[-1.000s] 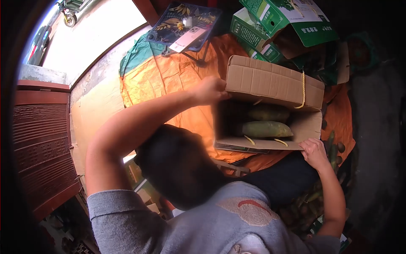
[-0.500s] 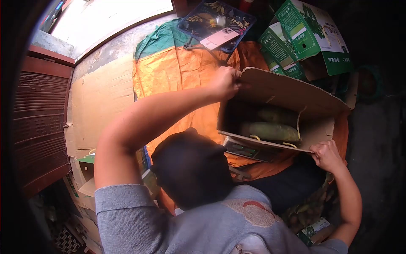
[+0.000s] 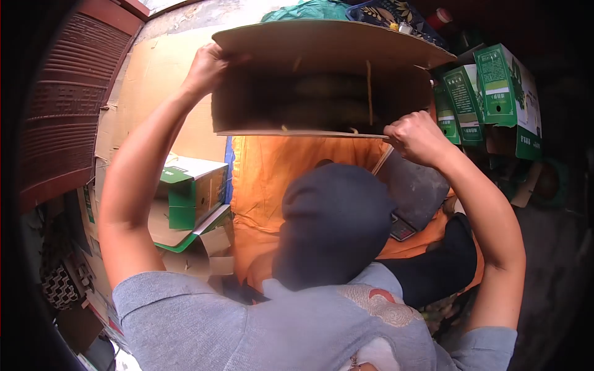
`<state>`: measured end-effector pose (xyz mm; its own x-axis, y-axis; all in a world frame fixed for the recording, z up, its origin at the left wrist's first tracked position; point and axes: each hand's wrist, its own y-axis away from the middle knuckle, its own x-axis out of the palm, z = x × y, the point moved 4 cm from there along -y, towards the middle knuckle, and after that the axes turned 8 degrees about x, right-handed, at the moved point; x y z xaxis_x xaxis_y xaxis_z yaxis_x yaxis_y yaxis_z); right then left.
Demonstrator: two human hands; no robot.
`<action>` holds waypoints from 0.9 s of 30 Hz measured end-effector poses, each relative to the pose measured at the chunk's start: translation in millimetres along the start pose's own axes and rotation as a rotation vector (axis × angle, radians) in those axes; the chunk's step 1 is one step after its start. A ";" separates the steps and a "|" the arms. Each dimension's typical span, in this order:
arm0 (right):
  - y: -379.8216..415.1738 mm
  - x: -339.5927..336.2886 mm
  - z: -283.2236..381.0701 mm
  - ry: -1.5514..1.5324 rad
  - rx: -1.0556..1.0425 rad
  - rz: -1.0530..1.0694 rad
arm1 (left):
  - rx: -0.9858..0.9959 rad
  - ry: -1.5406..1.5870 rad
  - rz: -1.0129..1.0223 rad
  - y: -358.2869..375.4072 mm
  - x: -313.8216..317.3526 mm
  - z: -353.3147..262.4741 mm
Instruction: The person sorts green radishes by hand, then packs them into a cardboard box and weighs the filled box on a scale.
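Note:
An open cardboard box (image 3: 328,46) is held up in front of me, its open side facing me. My left hand (image 3: 210,69) grips the upper left edge with fingers closed round the cardboard. At the lower right edge, my right hand (image 3: 417,136) is closed on the rim. Long rounded green vegetables (image 3: 328,102) lie inside, dark and blurred in shadow. A yellow cord (image 3: 369,93) hangs down in the box. Below it lie an orange sheet (image 3: 253,179) and a dark flat plate (image 3: 414,185) with a keypad unit (image 3: 402,229) beside it.
Green and white printed cartons (image 3: 495,93) stand at the right. Another open carton (image 3: 185,204) is at the left, near a brown slatted panel (image 3: 74,93). A leaf-patterned tray (image 3: 371,13) and green sheeting (image 3: 306,10) show behind the box.
Both hands have moved left and up in view with the box, which is now more level. The dark plate has come into sight below it, and the pink phone is out of sight.

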<state>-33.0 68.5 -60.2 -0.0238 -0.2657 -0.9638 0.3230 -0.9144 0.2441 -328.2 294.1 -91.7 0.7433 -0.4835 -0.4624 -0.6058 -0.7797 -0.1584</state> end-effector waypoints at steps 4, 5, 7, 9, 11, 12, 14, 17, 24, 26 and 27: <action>-86.8 32.7 47.7 -0.049 -0.138 0.014 | -0.035 -0.237 -0.089 34.5 -90.2 45.1; -106.8 34.2 68.0 -0.082 -0.155 0.024 | -0.106 -0.234 -0.076 41.3 -118.0 51.8; -140.7 41.9 102.9 -0.148 -0.180 0.049 | -0.187 -0.233 -0.048 49.6 -167.3 63.5; -157.7 51.0 125.4 -0.205 -0.196 0.068 | -0.227 -0.260 -0.023 56.4 -189.3 75.6; -168.6 63.6 141.9 -0.309 -0.171 0.077 | -0.292 -0.322 -0.006 66.5 -203.5 81.2; -171.0 76.1 146.5 -0.331 -0.157 0.084 | -0.276 -0.313 -0.037 74.6 -202.3 90.6; -156.8 84.5 154.1 -0.297 -0.270 0.319 | -0.251 -0.443 -0.033 80.5 -197.9 95.7; -118.5 75.6 136.4 -0.583 -0.473 -0.040 | -0.363 -0.284 -0.043 100.9 -206.8 123.7; -9.1 46.6 11.0 -0.568 0.112 -0.329 | -0.449 -0.084 -0.430 143.2 -246.8 176.4; 43.3 61.7 -31.2 -0.702 0.475 -0.379 | -0.466 -0.435 -0.632 155.7 -285.4 201.7; 71.3 70.5 -46.0 -0.745 0.592 -0.440 | -0.522 -0.505 -0.820 161.5 -323.8 220.9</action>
<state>31.9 -1.5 -115.7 -0.6685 0.1892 -0.7193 -0.3651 -0.9260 0.0958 -729.4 412.5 -160.3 0.5918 0.3851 -0.7082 0.3032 -0.9203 -0.2471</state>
